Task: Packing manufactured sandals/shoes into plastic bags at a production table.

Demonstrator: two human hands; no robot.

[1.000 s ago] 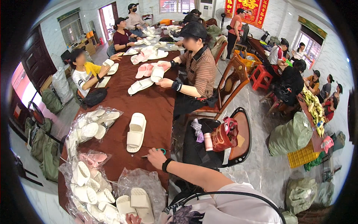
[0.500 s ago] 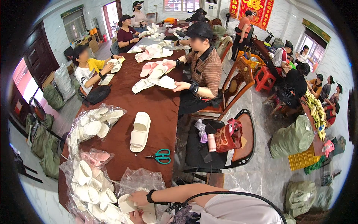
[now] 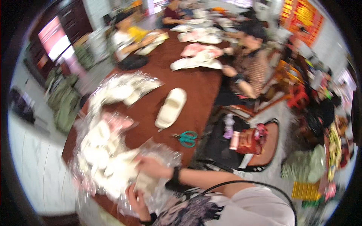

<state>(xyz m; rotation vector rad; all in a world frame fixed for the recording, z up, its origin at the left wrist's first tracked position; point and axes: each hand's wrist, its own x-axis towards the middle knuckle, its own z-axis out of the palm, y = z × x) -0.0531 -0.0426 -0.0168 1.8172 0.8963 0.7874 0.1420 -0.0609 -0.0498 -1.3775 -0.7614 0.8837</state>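
Head movement blurs the whole view. At the near end of the table, my right hand (image 3: 154, 168) has its fingers closed on the edge of a white slipper (image 3: 130, 160) beside the heap. Lower and to the left, my left hand (image 3: 136, 199) has its fingers apart, holding nothing, close to the plastic. A beige slipper (image 3: 146, 183) lies below my right hand on clear plastic film (image 3: 166, 154). Several white slippers (image 3: 100, 147) and a pink one (image 3: 117, 121) are heaped in clear bags to the left. Another slipper (image 3: 171, 108) lies alone on the table.
Teal-handled scissors (image 3: 187, 139) lie near the right edge of the brown table (image 3: 151, 126). A chair to the right carries a red bag (image 3: 250, 141). Across the table, a person in a striped top (image 3: 250, 71) and another in yellow and white (image 3: 130, 37) handle slippers.
The view has swung, shifting the scene rightward. My hands have moved up from the lower edge, and my left hand has come away from the slipper it was touching.
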